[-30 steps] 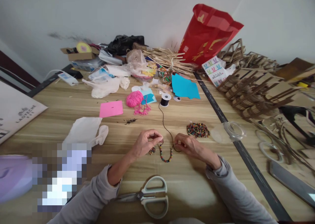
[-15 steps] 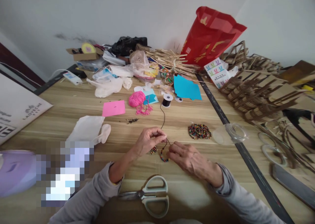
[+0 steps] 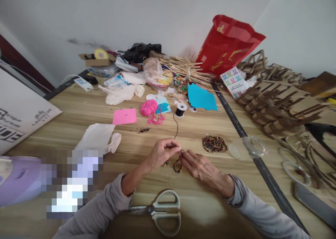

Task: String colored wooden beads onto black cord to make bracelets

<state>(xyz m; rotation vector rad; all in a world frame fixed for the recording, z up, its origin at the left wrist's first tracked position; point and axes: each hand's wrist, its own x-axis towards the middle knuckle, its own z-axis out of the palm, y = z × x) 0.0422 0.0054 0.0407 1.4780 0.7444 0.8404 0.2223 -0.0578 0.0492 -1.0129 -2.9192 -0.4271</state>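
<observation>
On a wooden table (image 3: 78, 116), the left hand (image 3: 161, 151) and right hand (image 3: 201, 167) pinch a thin black cord (image 3: 176, 127) strung with a small loop of multicoloured beads (image 3: 177, 167). The cord runs to a black spool (image 3: 180, 110). Grey-handled scissors (image 3: 164, 211) lie nearer the person.

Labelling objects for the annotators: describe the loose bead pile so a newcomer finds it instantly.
Start at the red bag leaning on the far wall and come straight toward the camera over the wooden table. The loose bead pile lies flat just beyond the right hand, left of a clear plastic cup on its side. Unlike the beaded loop between the hands, these multicoloured beads are unstrung.
</observation>
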